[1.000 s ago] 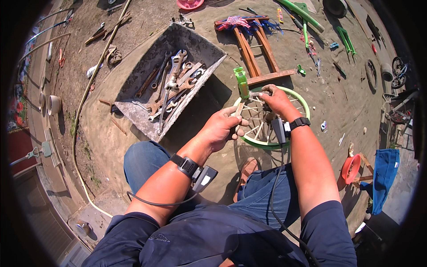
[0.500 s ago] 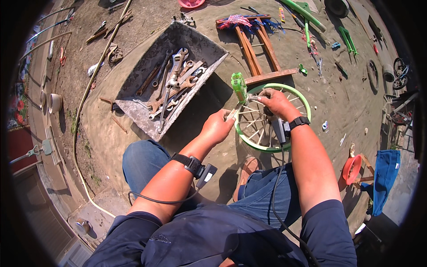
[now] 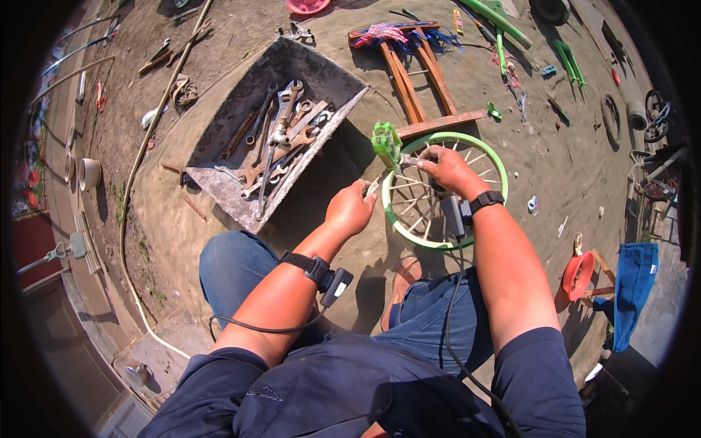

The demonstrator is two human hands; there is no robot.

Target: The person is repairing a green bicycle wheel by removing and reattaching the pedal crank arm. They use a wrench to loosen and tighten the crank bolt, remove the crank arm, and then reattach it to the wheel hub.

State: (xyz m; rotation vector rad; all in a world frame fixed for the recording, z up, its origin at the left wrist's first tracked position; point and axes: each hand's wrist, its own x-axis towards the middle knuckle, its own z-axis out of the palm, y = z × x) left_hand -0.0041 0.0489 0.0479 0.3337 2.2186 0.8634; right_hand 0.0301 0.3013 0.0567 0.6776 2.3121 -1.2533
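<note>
My left hand (image 3: 350,208) is closed around a slim, light-coloured tool (image 3: 375,184), probably a spanner, whose tip meets the lower end of a green bicycle pedal (image 3: 385,144). The pedal stands up between my hands, over the left edge of a small wheel with a green rim (image 3: 499,157) and pale spokes. With bent fingers, my right hand (image 3: 447,172) pinches a short greyish metal piece (image 3: 410,160) at the pedal's base. Exactly what that piece is, I cannot make out. The wheel lies flat, and my right wrist partly covers its hub.
A grey metal tray (image 3: 292,171) full of spanners stands left of my hands. Beyond the wheel lies a brown wooden frame (image 3: 438,80). At the right sit an orange-red bowl (image 3: 578,274) and a blue cloth (image 3: 634,292). A long hose (image 3: 131,164) runs down the left.
The pedal has shifted slightly left and tilts a little more to the left. Both hands have moved slightly with it and keep their grips.
</note>
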